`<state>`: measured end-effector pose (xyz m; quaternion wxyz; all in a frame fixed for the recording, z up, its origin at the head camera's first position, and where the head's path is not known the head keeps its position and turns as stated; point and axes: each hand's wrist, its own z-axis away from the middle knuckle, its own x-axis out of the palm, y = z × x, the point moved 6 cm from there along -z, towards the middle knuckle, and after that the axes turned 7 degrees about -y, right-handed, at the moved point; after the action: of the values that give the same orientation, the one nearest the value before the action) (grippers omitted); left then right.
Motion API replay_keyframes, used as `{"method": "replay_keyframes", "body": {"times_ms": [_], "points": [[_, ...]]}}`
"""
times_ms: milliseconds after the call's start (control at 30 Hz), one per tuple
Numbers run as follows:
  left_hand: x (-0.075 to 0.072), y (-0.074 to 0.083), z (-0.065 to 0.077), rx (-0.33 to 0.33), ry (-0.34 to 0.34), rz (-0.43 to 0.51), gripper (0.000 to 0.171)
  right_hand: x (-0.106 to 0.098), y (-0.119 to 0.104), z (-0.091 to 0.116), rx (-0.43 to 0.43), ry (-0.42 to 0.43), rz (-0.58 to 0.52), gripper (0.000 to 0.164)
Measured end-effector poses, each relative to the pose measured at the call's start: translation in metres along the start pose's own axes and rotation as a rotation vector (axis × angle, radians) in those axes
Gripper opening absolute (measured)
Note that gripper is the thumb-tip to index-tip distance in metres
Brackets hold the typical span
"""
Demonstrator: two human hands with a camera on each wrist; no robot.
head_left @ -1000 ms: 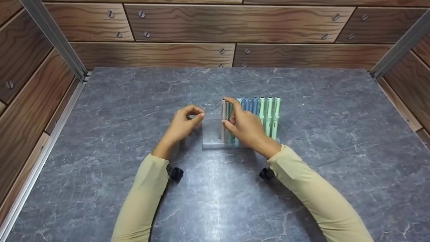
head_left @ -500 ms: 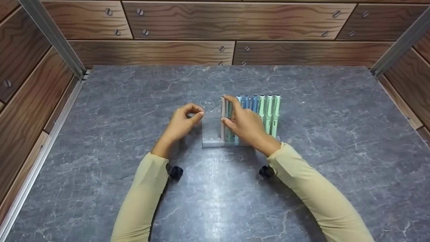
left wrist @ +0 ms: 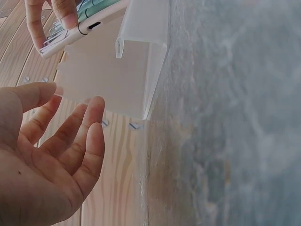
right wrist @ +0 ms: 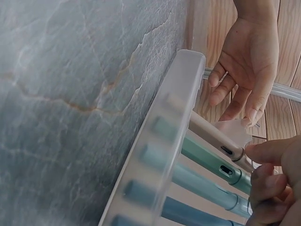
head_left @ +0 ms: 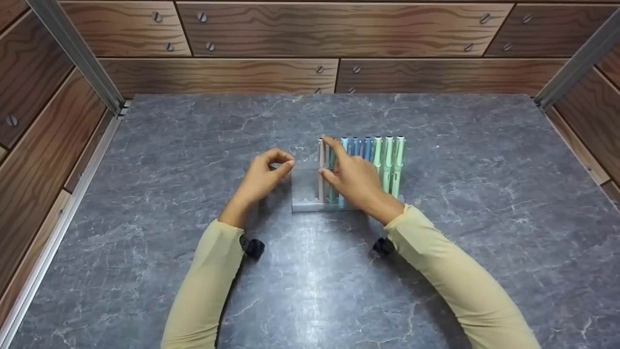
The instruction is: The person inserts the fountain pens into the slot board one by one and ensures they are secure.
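Note:
A translucent pen stand stands upright on the marbled table. My left hand pinches the stand's upper left corner between thumb and index finger; its other fingers are loosely bent. My right hand holds the pale pink pen, index finger at the cap's top end and thumb against the middle. This pen stands in the rack, leftmost in the row. A green pen sits beside it, followed by a light blue pen, two dark blue pens and three light green pens. My right hand partly hides the middle pens.
Bare slots lie at the stand's left end, beside the pink pen. Wood-patterned panels and metal posts bound the grey marbled table. Black wrist devices sit at both sleeve cuffs.
The head view has tilted slightly, so everything sits a little higher in it. Both hands keep their places at the stand and the pink pen.

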<state>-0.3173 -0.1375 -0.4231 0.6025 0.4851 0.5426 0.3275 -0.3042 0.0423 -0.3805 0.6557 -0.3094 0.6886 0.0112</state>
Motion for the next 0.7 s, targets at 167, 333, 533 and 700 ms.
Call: {"method": "replay_keyframes", "body": {"times_ms": [167, 333, 533, 700], "points": [[0.0005, 0.002, 0.0015, 0.004, -0.011, -0.002, 0.016, -0.0006, 0.0005, 0.0012, 0.001, 0.003, 0.009, 0.064], [0.0003, 0.0028, 0.0024, 0.015, -0.008, -0.002, 0.016, -0.0021, 0.0019, 0.0026, 0.004, 0.015, -0.002, 0.064], [0.0001, 0.0028, 0.0026, 0.01, -0.003, 0.001, 0.016, -0.0032, 0.0033, 0.0046, -0.007, 0.008, -0.058, 0.062], [0.0001, 0.0029, 0.0027, 0.012, -0.001, -0.007, 0.016, -0.0067, 0.0031, 0.0083, -0.054, 0.025, -0.084, 0.06]]}}
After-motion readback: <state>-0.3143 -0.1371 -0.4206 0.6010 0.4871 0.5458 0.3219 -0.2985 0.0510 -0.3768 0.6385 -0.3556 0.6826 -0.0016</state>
